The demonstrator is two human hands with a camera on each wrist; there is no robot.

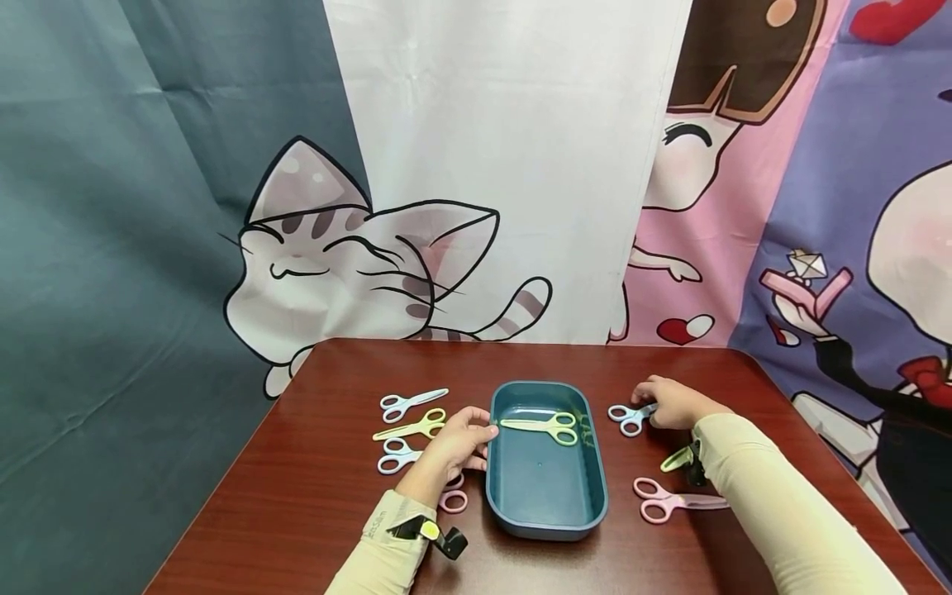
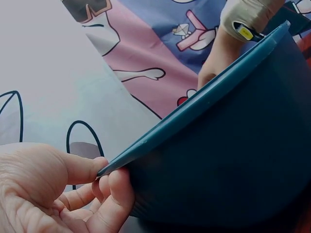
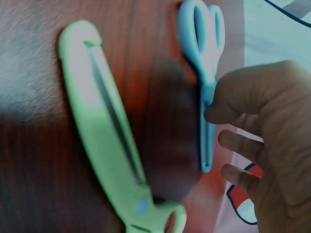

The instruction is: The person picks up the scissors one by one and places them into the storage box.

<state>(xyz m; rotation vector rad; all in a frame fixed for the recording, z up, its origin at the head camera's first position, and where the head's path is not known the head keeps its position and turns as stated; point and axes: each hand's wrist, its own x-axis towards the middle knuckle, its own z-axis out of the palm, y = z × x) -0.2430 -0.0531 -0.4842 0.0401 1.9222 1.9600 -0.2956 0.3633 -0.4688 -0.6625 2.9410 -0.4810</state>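
Note:
My left hand [image 1: 459,442] pinches the left rim of a dark teal tray [image 1: 546,496]; in the left wrist view the thumb and fingers [image 2: 116,187] hold the rim of the tray [image 2: 209,145]. Inside the tray lies one pair of yellow-green scissors [image 1: 554,426]. On the right, my right hand [image 1: 673,403] is at the blue scissors [image 1: 627,419]. The right wrist view has the thumb of the right hand [image 3: 272,126] over the blades of the blue scissors [image 3: 208,87], other fingers apart and bent beside them; a firm grip cannot be made out.
Yellow-green scissors [image 1: 677,459] [image 3: 102,126] and pink scissors [image 1: 662,501] lie near the right forearm. Left of the tray are light blue scissors [image 1: 405,405], yellow-green ones [image 1: 416,427], white-blue ones [image 1: 396,456] and pink ones [image 1: 454,501], partly behind the left hand.

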